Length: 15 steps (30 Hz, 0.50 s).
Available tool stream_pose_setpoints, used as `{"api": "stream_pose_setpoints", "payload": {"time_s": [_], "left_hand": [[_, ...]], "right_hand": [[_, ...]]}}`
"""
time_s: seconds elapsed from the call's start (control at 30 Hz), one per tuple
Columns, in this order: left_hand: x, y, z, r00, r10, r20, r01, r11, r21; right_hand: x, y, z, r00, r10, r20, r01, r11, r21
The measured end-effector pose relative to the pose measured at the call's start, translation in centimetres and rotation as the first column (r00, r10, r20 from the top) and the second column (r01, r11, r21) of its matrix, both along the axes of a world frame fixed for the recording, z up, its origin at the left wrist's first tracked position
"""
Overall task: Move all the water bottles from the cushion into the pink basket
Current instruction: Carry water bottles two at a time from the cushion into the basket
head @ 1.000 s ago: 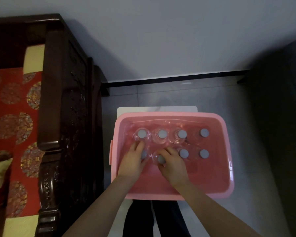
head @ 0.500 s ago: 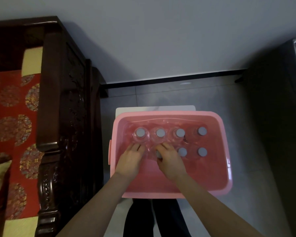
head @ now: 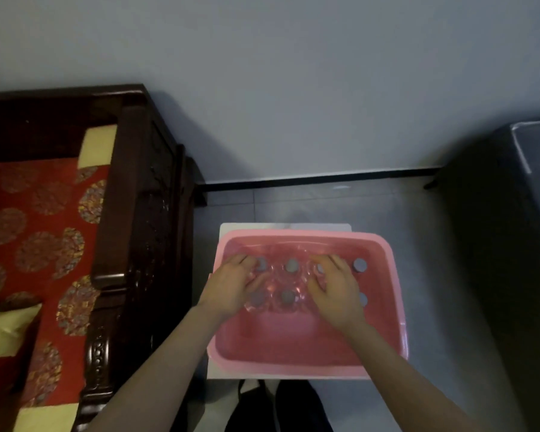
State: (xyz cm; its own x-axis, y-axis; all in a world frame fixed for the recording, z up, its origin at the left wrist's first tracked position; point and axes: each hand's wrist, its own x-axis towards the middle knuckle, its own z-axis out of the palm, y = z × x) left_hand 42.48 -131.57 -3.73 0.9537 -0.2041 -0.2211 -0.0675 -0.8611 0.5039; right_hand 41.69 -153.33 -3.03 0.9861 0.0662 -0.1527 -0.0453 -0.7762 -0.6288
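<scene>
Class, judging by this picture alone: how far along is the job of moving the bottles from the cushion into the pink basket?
Nearly done, it seems. Bottles stand upright in two rows in the pink basket. The visible part of the red cushion carries none. The left hand and right hand rest spread over the bottles with no closed grip, apparently tidying. Left: check the unseen cushion.

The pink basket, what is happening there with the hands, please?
A person has both hands down inside the pink basket, among upright water bottles with grey caps. The left hand and the right hand rest, fingers spread, on the bottles at either end of the group, seemingly arranging them. The basket sits on a white board on the floor. The visible part of the red cushion at the left holds no bottles.
</scene>
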Motion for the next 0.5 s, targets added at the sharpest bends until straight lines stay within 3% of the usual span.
{"api": "stream_pose_setpoints", "payload": {"time_s": [0.2,0.4,0.5], "left_hand": [[2.9,3.6,8.4,0.936,0.238,0.258,-0.173,0.952,-0.252],[0.2,9.4,15.7,0.780,0.501,0.375,-0.364,0.851,-0.380],[-5.3,14.0,18.8,0.683,0.629,0.371,-0.470,0.768,-0.436]], "right_hand": [[4.0,0.8,6.8,0.982,0.123,0.142,-0.110,0.989,-0.098],[6.5,6.0,14.2,0.914,0.218,0.342,-0.232,0.973,-0.002],[5.2,10.9,17.3,0.873,0.286,0.395,-0.335,0.940,0.060]]}}
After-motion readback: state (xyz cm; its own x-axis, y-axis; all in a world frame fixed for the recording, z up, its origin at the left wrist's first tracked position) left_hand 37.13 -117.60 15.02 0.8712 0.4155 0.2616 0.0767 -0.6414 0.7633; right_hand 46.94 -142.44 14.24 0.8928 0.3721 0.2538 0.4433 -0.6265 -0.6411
